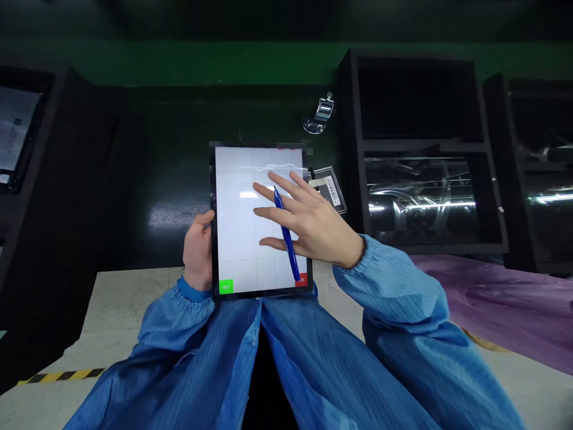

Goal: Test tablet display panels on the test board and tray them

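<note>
A tablet (pixel 237 233) with a dark frame and a lit white screen is held up in front of my blue smock. The screen has faint grid lines, a wavy line near the top, a green square at lower left and a red one at lower right. My left hand (pixel 198 251) grips the left edge, thumb at the front, other fingers hidden behind. Over the right half of the screen, my right hand (pixel 308 224) has its fingers spread, with a blue pen (pixel 289 245) tucked between them. Whether its fingertips touch the glass, I cannot tell.
Behind the tablet lies a dark bench top (pixel 179 179) with a shiny metal tape dispenser (pixel 320 114). A labelled card (pixel 329 188) sits just right of the tablet. Black racks (pixel 425 146) stand at right, another black frame (pixel 62 161) at left. A person's purple garment (pixel 501 304) shows at right.
</note>
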Demonstrator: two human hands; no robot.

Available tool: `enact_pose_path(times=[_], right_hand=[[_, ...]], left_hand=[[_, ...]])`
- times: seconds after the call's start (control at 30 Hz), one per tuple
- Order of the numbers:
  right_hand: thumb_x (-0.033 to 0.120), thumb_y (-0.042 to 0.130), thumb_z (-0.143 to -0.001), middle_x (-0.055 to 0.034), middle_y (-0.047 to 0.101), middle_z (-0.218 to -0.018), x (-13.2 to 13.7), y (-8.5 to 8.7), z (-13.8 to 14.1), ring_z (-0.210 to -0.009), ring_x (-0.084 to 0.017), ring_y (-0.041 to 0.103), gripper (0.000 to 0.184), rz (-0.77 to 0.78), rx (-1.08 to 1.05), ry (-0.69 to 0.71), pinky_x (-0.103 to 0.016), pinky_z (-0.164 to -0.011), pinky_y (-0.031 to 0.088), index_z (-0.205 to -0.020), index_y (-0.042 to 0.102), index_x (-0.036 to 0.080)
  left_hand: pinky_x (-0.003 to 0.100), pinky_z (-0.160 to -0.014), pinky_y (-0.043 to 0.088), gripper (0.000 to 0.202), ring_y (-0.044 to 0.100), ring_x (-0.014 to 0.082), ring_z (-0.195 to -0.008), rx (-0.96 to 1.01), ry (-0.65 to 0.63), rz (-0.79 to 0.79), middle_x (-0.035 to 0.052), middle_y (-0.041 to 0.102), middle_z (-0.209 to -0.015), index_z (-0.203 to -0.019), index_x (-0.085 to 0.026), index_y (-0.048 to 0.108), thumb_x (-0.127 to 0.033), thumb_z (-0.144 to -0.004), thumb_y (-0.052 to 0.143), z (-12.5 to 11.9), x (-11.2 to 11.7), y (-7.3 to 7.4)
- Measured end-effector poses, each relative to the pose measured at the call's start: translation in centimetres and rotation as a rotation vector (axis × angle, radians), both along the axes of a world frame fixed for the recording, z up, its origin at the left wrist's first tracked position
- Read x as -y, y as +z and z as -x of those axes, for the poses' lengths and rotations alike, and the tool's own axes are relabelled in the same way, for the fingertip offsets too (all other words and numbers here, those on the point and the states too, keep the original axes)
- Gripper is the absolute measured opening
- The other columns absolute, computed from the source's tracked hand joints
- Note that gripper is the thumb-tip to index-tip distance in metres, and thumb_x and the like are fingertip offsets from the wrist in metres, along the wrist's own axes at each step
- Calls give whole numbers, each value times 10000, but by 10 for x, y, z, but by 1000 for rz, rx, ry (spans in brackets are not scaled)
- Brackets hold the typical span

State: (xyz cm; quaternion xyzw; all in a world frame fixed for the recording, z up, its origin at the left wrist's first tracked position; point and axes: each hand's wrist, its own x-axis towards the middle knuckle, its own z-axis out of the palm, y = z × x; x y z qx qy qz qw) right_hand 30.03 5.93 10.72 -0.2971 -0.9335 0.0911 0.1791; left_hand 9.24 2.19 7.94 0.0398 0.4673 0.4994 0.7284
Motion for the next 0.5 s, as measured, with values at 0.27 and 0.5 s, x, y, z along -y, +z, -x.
enact_pose_path(times=[0.27, 0.5], right_hand=[[231, 600, -954, -12, 786, -910, -5, 11, -33, -765, -164, 746, 101, -149, -370, -459, -265, -670, 588, -948, 701, 231], [266, 588, -941, -31, 789, -883, -37, -37, -88, -788, -196, 759, 185, 144, -249, -580, -291, -737, 581, -1000, 752, 203]], left_hand=[[337, -641, 619, 191, 703, 229, -719, -266, -60, -42, -1, 700, -694, -781, -211, 664, -377, -808, 573, 16, 5, -19], [221, -487, 503, 108, 564, 121, -569, -1025, 83, -282, -79, 606, -653, -815, -244, 606, -174, -737, 635, 54, 17, -41]])
